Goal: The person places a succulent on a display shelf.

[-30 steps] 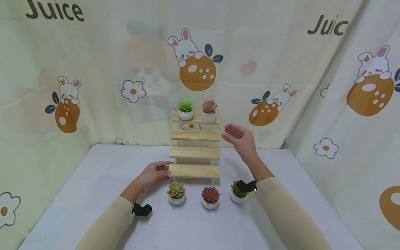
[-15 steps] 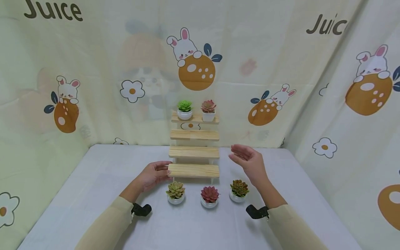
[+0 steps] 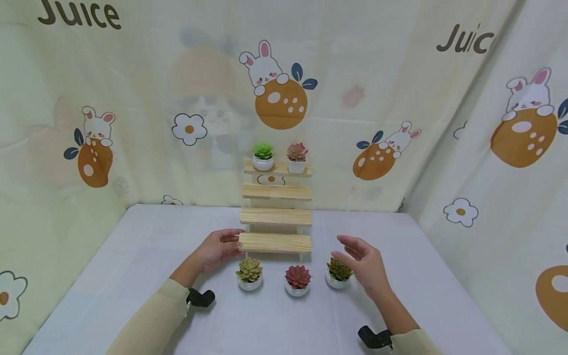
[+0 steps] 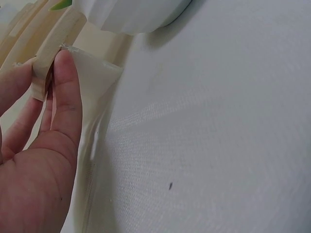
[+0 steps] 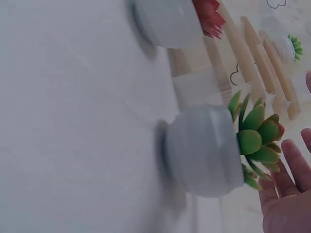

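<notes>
In the head view a wooden four-step shelf (image 3: 277, 242) stands at the back of the table. My left hand (image 3: 218, 250) pinches the left end of its lowest board (image 4: 46, 63) between thumb and fingers, as the left wrist view shows. My right hand (image 3: 367, 267), fingers apart and slightly bent, is over the right side of a green succulent with reddish tips (image 5: 257, 138) in a white pot (image 5: 206, 150). Its thumb overlaps the leaves in the head view, and nothing is gripped. To the left stand a red succulent (image 3: 298, 277) and a pale green succulent (image 3: 249, 269), both in white pots.
On the shelf's top board sit a bright green succulent (image 3: 263, 151) in a round pot and a pinkish succulent (image 3: 297, 153) in a square pot. A white cloth (image 3: 199, 330) covers the table. Printed curtains (image 3: 146, 162) enclose it at the back and sides.
My right hand has come down from beside the upper boards, toward me and slightly right, to the green succulent with reddish tips. The left hand keeps its hold on the shelf.
</notes>
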The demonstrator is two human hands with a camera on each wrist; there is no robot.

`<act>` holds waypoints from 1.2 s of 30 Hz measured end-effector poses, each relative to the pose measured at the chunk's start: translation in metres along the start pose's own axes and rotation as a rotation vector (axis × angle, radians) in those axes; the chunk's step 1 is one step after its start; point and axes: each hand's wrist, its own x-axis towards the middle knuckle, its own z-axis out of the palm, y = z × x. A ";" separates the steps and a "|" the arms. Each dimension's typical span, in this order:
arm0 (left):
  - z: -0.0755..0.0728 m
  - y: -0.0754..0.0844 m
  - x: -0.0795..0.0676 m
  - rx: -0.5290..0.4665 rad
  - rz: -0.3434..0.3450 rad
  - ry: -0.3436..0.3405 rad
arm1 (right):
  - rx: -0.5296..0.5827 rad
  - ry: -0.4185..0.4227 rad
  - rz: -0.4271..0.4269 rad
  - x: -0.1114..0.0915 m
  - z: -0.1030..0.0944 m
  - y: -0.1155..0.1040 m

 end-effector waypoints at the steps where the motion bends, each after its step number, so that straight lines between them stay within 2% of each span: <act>1: 0.000 0.000 0.000 0.001 -0.004 0.004 | -0.005 -0.004 0.011 -0.003 0.000 0.003; 9: 0.000 0.000 -0.001 0.010 0.001 -0.007 | -0.028 -0.050 0.082 -0.021 0.002 0.019; 16: 0.000 -0.002 -0.001 0.001 -0.008 0.009 | -0.044 -0.108 0.155 -0.028 0.003 0.021; 27: 0.002 0.000 -0.002 -0.009 -0.007 0.010 | -0.031 -0.084 0.262 -0.034 0.004 0.024; 36: 0.001 -0.002 -0.001 -0.005 -0.002 0.007 | -0.021 -0.070 0.239 -0.034 0.007 0.025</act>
